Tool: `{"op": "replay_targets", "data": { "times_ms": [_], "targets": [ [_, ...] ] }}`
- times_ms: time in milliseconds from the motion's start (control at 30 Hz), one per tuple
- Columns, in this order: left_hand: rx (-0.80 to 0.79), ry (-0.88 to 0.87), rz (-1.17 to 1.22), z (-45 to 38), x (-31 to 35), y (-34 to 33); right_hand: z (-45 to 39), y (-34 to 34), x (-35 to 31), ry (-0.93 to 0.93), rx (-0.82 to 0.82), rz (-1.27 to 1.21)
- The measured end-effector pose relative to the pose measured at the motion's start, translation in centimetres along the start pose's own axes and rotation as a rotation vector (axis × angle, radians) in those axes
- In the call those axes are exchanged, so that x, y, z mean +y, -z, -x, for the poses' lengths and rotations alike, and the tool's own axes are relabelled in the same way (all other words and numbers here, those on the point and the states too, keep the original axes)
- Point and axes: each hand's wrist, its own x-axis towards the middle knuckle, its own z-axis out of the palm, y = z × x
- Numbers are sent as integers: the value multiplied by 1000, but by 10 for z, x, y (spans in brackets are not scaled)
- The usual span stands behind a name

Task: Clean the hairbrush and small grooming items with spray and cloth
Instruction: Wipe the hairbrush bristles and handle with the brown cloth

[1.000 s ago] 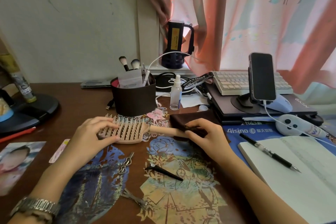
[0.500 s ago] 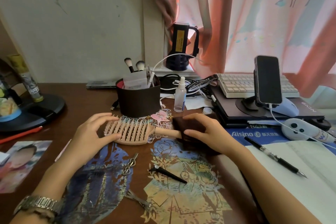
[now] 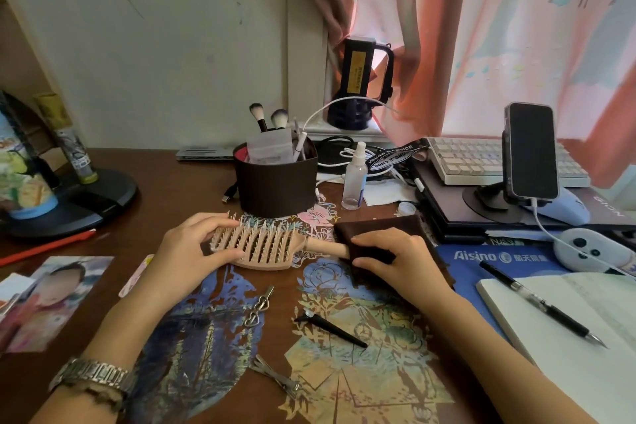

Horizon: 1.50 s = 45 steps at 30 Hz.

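Observation:
A pink vented hairbrush [image 3: 263, 246] lies bristles-up on the desk. My left hand [image 3: 192, 251] grips the brush head at its left end. My right hand [image 3: 395, 258] holds a dark brown cloth [image 3: 382, 231] wrapped around the brush handle, whose end is hidden by it. A small clear spray bottle [image 3: 354, 179] stands upright behind the brush. In front of the brush lie a silver heart hair clip [image 3: 257, 308], a black hair clip [image 3: 330, 327] and a silver clip [image 3: 275, 379].
A dark round organiser [image 3: 275, 186] with makeup brushes stands just behind the hairbrush. A phone on a stand [image 3: 530, 151], keyboard [image 3: 481, 158] and laptop fill the right back. An open notebook with a pen [image 3: 540, 303] lies at right, a photo [image 3: 48, 299] at left.
My right hand with the cloth has slid a little along the brush handle. The left hand keeps its hold on the brush head. The view has shifted slightly.

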Motion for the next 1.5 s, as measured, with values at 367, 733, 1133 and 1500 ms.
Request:
{"op": "replay_targets", "data": {
  "times_ms": [367, 733, 1133, 1500],
  "targets": [
    [-20, 32, 63, 0, -1, 4, -10, 6, -4, 40, -139, -36],
    [-44, 98, 139, -1, -4, 3, -12, 0, 2, 2, -174, 53],
    [-39, 98, 132, -1, -2, 3, -31, -37, -28, 125, -137, 105],
    [-35, 108, 98, -3, 0, 3, -40, -35, -29, 257, -244, 232]
  ]
}}
